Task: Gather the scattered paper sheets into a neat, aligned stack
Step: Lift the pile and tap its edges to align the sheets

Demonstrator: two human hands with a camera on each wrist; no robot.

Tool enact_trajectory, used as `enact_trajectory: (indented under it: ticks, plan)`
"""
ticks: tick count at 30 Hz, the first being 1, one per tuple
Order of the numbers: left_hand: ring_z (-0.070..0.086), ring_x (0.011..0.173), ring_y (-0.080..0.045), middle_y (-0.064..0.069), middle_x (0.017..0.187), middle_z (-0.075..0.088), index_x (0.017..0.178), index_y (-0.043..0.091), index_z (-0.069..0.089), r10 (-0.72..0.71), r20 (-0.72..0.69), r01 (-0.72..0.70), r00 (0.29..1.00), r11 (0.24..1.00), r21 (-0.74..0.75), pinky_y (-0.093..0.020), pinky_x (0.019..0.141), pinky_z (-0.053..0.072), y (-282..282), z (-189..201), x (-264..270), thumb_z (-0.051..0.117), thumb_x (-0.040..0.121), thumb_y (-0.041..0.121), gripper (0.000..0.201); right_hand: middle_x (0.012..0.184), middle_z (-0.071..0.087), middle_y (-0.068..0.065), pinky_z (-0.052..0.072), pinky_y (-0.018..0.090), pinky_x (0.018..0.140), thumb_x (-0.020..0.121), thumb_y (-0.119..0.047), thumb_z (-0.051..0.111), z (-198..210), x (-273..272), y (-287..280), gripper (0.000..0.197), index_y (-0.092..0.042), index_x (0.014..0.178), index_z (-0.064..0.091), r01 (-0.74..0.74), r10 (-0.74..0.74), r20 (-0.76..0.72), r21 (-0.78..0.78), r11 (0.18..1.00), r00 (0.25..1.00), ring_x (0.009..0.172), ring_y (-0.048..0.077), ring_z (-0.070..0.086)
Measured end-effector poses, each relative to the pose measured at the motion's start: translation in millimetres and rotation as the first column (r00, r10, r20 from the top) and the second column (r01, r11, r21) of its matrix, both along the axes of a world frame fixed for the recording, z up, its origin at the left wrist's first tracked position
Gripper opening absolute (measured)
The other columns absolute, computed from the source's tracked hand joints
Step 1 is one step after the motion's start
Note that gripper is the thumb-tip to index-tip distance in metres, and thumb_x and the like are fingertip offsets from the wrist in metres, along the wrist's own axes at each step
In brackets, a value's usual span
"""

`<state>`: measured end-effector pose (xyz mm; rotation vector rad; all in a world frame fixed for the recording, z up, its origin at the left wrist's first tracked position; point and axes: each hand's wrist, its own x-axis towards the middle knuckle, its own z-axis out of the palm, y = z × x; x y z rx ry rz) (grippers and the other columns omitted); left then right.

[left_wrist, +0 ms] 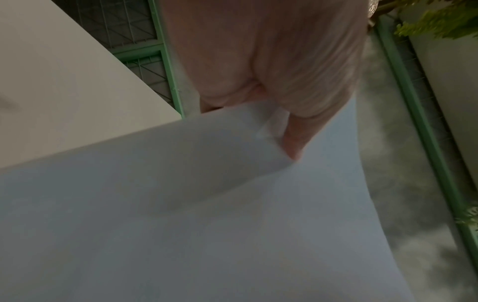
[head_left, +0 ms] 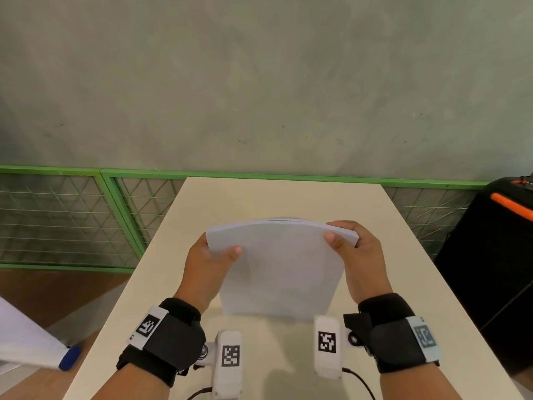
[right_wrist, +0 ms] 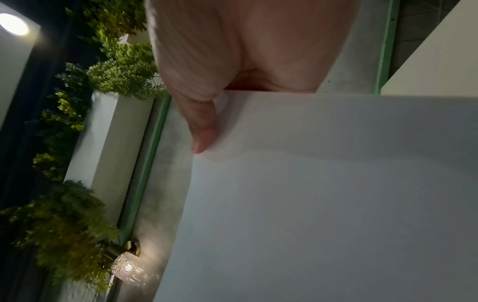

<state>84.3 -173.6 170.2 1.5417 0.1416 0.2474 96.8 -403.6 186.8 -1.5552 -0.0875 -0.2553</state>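
A stack of white paper sheets (head_left: 281,267) stands on edge on the beige table (head_left: 389,255), its top bowed slightly toward me. My left hand (head_left: 212,255) grips the stack's upper left corner, thumb on the near face. My right hand (head_left: 350,246) grips the upper right corner the same way, fingers behind the sheets. In the left wrist view the thumb (left_wrist: 292,141) presses the paper stack (left_wrist: 207,224). In the right wrist view the thumb (right_wrist: 203,130) lies along the paper stack's (right_wrist: 323,194) edge. The fingers behind the sheets are hidden.
A green-framed wire fence (head_left: 72,215) runs behind and left of the table. A black case with an orange strip (head_left: 496,255) stands to the right. A white sheet and a blue object (head_left: 69,357) sit off the table's left side.
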Motion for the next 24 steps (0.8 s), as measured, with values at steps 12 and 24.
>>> enact_trajectory:
  ticks: [12,24]
  plan:
    - [0.068,0.068,0.003,0.010,0.081,0.073,0.091,0.023,0.065,-0.089,-0.016,0.088,0.996,0.995,-0.038,-0.009,0.058,0.051,7,-7,4,0.063,0.082,0.002,0.023,0.095,0.070,0.002,0.044,0.038,0.082,0.074,-0.019,0.069,34,-4,15,0.023,-0.019,0.097,0.067,0.329,-0.036,0.347,-0.845,0.421,0.937,0.090,0.026,0.063]
    - [0.070,0.079,-0.002,0.001,0.097,0.072,0.100,0.020,0.064,-0.161,0.013,0.161,0.987,0.986,-0.035,-0.013,0.064,0.052,14,-3,-1,0.066,0.069,0.019,0.031,0.082,0.064,0.009,0.024,0.033,0.067,0.083,-0.003,0.051,47,4,80,0.019,-0.009,0.099,0.056,0.171,0.295,0.224,-0.966,0.194,0.929,0.067,0.023,0.039]
